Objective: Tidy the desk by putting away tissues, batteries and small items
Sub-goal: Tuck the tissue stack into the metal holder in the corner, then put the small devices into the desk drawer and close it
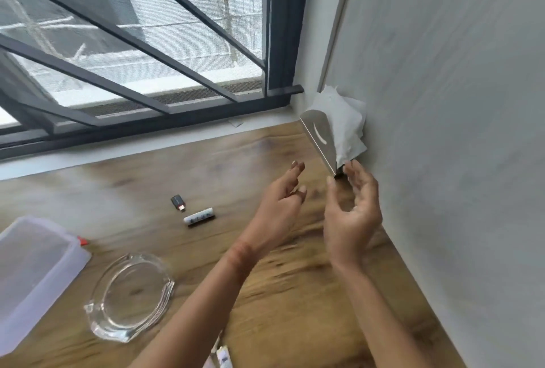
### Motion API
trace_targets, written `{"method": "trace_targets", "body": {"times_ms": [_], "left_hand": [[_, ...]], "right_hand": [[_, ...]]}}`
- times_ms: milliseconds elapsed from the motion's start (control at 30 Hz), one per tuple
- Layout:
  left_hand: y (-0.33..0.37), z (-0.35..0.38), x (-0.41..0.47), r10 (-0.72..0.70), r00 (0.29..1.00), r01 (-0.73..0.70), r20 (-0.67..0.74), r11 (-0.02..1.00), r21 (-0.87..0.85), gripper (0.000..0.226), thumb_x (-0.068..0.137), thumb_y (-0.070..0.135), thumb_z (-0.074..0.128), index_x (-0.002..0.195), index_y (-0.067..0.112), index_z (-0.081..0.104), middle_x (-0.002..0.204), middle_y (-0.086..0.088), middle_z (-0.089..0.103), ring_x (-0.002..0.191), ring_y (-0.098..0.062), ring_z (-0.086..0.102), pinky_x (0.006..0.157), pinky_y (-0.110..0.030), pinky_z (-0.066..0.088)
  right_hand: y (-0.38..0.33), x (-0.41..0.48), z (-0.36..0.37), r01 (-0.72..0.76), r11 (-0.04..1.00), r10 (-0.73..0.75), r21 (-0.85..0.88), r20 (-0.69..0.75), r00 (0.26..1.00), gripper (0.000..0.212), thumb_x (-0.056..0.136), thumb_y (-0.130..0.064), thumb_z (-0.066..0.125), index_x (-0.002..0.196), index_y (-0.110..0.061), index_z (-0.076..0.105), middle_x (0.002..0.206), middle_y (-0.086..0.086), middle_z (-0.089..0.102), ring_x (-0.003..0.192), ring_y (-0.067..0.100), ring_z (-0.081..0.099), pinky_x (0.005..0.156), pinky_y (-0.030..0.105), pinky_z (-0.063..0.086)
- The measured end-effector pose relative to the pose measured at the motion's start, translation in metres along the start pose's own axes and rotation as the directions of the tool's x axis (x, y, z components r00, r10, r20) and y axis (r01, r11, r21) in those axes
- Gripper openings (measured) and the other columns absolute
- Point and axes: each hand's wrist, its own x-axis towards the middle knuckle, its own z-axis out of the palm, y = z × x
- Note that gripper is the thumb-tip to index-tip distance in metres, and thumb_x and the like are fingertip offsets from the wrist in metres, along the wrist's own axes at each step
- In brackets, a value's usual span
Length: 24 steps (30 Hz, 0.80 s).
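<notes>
Both hands empty, fingers loose: left hand (280, 202) and right hand (354, 205) hover apart beside the shiny metal holder (320, 137), crumpled white tissues (345, 123) stuffed in it at 1 o'clock. Tissue step looks done; next, reach to 9 o'clock and pinch the white cylindrical battery (198, 216)

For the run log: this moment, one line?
left hand open | right hand open, near tissue holder | tissues in holder | battery, USB stick on desk
</notes>
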Motion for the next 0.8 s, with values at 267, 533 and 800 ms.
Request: {"method": "trace_targets", "body": {"times_ms": [267, 533, 800], "left_hand": [[-0.017, -0.046, -0.088, 0.021, 0.970, -0.034, -0.241, 0.998, -0.050, 0.043, 0.096, 0.002, 0.040, 0.137, 0.011, 0.041, 0.140, 0.002, 0.046, 0.124, -0.003, 0.043, 0.096, -0.005, 0.035], [-0.027, -0.096, -0.152, 0.058, 0.845, -0.081, -0.531, 0.997, -0.020, 0.032, 0.093, 0.000, 0.046, 0.107, 0.025, 0.059, 0.101, 0.019, 0.061, 0.098, 0.011, 0.057, 0.083, -0.005, 0.044], [-0.045, -0.117, -0.186, 0.006, 0.811, -0.049, -0.585, 0.997, -0.058, 0.028, 0.093, 0.000, 0.046, 0.101, 0.021, 0.063, 0.108, -0.001, 0.067, 0.105, -0.013, 0.061, 0.087, -0.021, 0.044]], "right_hand": [[-0.047, -0.055, 0.018, 0.036, 0.999, -0.042, 0.021, 0.458, 0.888, 0.012, 0.083, -0.013, 0.067, 0.094, -0.009, 0.065, 0.085, -0.003, 0.066, 0.080, 0.003, 0.060, 0.074, 0.002, 0.041], [-0.068, -0.082, 0.103, 0.340, 0.929, -0.090, -0.149, 0.798, 0.595, 0.034, 0.088, -0.030, 0.060, 0.110, -0.005, 0.064, 0.109, 0.010, 0.066, 0.103, 0.022, 0.057, 0.083, 0.024, 0.038], [-0.071, -0.096, 0.147, 0.520, 0.819, 0.026, -0.241, 0.922, 0.385, 0.015, 0.091, -0.013, 0.052, 0.100, -0.005, 0.061, 0.103, 0.012, 0.064, 0.097, 0.028, 0.059, 0.071, 0.030, 0.043]]}}
